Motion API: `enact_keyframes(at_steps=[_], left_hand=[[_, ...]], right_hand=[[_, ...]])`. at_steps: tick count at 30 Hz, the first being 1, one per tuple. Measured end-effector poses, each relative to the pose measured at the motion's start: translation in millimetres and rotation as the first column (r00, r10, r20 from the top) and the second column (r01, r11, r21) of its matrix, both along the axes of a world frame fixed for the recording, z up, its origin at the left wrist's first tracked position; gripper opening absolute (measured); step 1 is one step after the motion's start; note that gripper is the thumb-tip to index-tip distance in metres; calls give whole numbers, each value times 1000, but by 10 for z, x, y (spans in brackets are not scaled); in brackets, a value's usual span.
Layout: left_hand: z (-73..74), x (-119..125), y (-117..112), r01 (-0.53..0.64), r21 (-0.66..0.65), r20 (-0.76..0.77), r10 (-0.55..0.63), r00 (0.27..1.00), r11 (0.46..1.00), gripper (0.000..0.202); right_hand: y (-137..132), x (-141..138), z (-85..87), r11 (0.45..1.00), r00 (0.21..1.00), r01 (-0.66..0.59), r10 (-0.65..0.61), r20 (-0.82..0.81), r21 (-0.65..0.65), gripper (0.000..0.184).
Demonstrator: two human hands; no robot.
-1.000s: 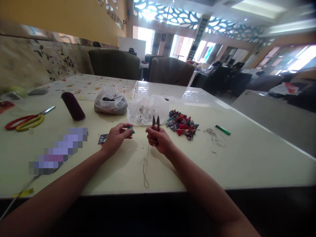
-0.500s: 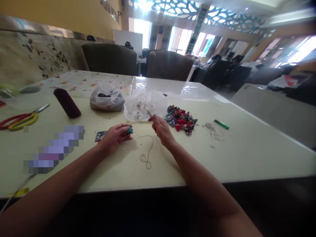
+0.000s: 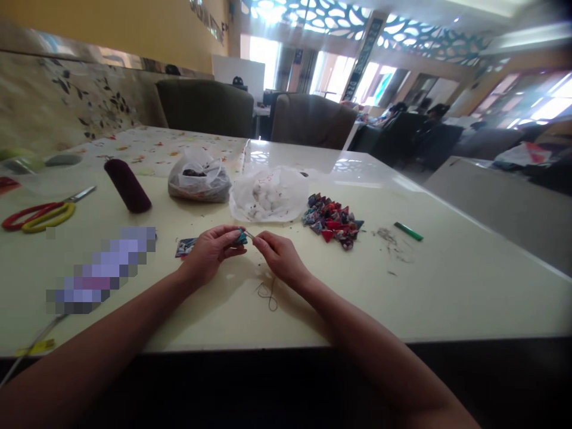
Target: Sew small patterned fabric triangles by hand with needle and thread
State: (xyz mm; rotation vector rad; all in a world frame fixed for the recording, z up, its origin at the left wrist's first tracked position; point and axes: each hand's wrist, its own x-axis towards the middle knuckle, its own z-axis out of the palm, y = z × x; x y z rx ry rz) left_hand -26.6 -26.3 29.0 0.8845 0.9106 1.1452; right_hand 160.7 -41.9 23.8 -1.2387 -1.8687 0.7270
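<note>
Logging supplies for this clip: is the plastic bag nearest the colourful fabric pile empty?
Not empty: the plastic bag holds something; white, fluffy clumps show around its middle.

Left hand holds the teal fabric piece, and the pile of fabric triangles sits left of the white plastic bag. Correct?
Not quite: the pile of fabric triangles sits right of the white plastic bag, as the head view shows. The left hand does hold the teal fabric piece.

Padded chairs (image 3: 313,121); yellow wall (image 3: 129,27)
</note>
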Motion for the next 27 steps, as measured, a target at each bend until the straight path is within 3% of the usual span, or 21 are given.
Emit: enact_keyframes(at_steps=[9, 27], left_hand=[[-42, 10, -29, 69, 29, -11, -69, 998, 997, 25], [-97, 13, -44, 120, 59, 19, -122, 992, 991, 24]], right_hand=[[-20, -17, -4, 995, 995, 95, -96, 25, 39, 33], [-43, -18, 16, 991, 995, 94, -97, 36, 96, 30]])
